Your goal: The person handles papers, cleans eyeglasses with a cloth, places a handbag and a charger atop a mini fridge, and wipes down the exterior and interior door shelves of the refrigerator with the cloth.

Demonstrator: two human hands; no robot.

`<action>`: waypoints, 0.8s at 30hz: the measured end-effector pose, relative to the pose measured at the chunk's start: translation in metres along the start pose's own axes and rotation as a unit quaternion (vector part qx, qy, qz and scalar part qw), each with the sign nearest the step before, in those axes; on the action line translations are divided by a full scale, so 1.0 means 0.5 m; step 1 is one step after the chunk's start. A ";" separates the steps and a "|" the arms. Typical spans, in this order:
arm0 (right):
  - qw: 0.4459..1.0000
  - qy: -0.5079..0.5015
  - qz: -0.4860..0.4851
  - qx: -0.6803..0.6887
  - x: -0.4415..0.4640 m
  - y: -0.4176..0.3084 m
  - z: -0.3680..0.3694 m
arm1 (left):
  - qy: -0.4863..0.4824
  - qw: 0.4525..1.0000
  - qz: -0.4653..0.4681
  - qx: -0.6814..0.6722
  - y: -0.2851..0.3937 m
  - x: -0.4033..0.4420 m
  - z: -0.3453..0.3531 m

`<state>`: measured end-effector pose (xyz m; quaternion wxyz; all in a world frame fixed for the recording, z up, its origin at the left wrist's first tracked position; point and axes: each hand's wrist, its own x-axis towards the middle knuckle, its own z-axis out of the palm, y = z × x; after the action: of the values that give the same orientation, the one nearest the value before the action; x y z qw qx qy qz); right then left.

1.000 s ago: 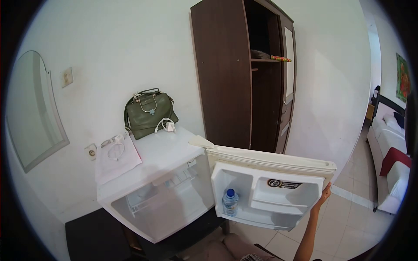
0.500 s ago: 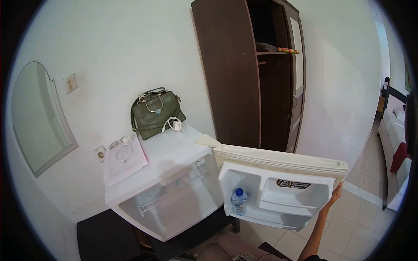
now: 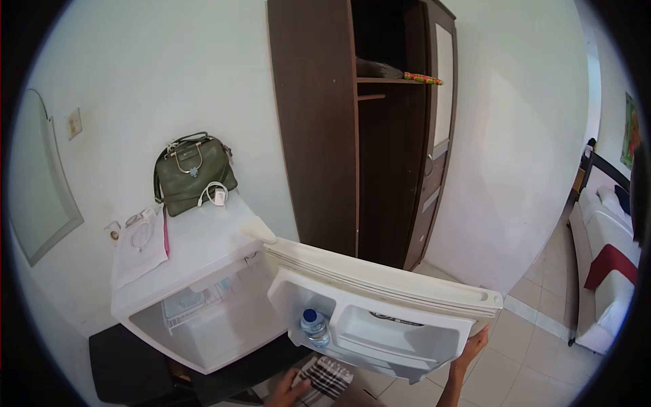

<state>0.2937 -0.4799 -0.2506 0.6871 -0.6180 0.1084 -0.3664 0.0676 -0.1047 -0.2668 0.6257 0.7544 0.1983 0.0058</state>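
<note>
A small white fridge (image 3: 210,357) stands with its door (image 3: 380,278) swung wide to the right. My right hand (image 3: 475,344) is closed around the door's outer edge. Low in the view, my left hand (image 3: 288,389) grips a black-and-white striped cloth (image 3: 327,378), just below the door. In the door's shelf stands a clear water bottle with a blue cap (image 3: 314,328). Inside the fridge, a wire rack and a pale tray (image 3: 190,302) show at the back.
On the fridge top are a green handbag (image 3: 195,173), a white charger with cable (image 3: 217,197) and a paper sheet (image 3: 144,256). Behind the door rises a dark open wardrobe (image 3: 315,136). A wall mirror (image 3: 41,183) hangs at left; a white sofa-like seat (image 3: 597,271) stands far right.
The view has turned right, so the fridge and bag sit farther left. My left hand has come into view with the striped cloth. My right hand stays on the door.
</note>
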 end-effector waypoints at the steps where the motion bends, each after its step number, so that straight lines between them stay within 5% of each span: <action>1: 1.000 -0.010 0.002 -0.002 -0.006 -0.050 0.009 | -0.010 0.996 0.081 -0.028 0.010 0.024 -0.009; 3: 0.981 -0.013 -0.189 -0.052 -0.027 -0.199 0.026 | -0.003 0.990 0.067 -0.127 0.163 0.002 0.006; 6: 0.942 0.009 -0.320 -0.100 -0.055 -0.224 -0.023 | 0.020 0.965 0.094 -0.246 0.205 0.005 0.041; 10: 0.936 -0.076 -0.324 0.117 -0.137 -0.317 0.024 | 0.054 0.940 0.121 -0.313 0.204 0.013 0.091; 12: 0.882 -0.220 -0.398 -0.126 -0.161 -0.335 0.008 | 0.057 0.930 0.110 -0.345 0.199 0.009 0.109; 19: 0.920 -0.225 -0.321 -0.014 -0.253 -0.304 0.000 | -0.041 0.938 0.133 -0.317 0.174 -0.028 0.108; 22: 0.915 -0.330 -0.231 -0.004 -0.305 -0.276 -0.001 | -0.083 0.951 0.121 -0.272 0.168 -0.057 0.104; 24: 0.893 -0.444 -0.066 -0.016 -0.345 -0.269 0.010 | -0.088 0.955 0.126 -0.253 0.158 -0.068 0.105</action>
<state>0.1250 -0.3618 -0.1771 0.6278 -0.7329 -0.2438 -0.0964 0.0726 -0.1757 -0.1953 0.8052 0.5879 0.0374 0.0684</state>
